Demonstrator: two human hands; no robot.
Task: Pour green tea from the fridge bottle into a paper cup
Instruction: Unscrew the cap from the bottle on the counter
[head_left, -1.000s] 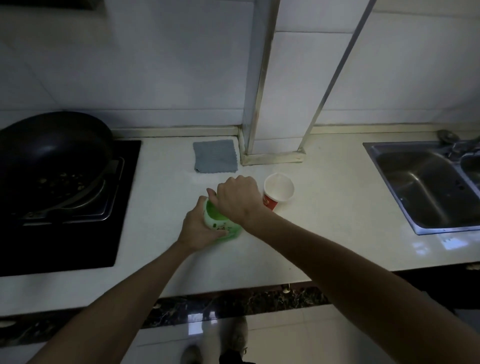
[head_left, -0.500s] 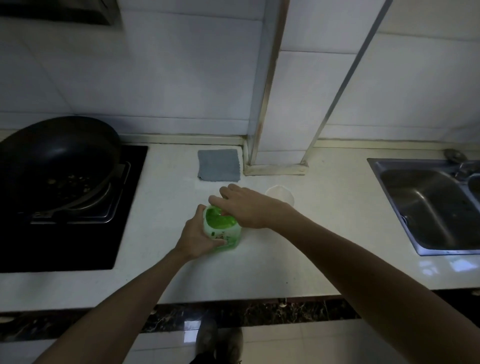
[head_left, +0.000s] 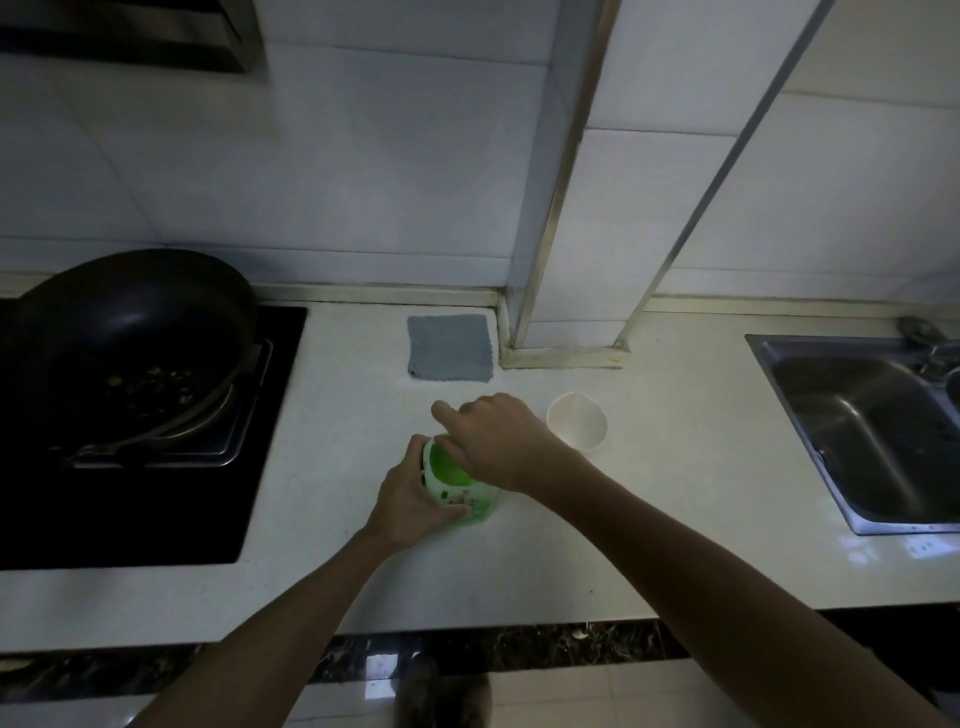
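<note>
I see pale table (head_left: 675, 519) w/ tiled wall (head_left: 363, 182) behind, sink (head_left: 857, 426) right. Bottle (head_left: 457, 488) upright mid-table, axis vert., top up, near-left of paper cup (head_left: 576, 420). Left hand (head_left: 410, 499) wraps its body; right hand (head_left: 498, 441) curls over its top.

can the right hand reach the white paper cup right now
Probably yes. The right hand grips the top of the green plastic tea bottle, and the white paper cup stands just to its right with nothing between them, though it must leave the bottle first.

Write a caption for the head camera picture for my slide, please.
Left hand grips green bottle, right hand over its top, beside a white paper cup.
</note>
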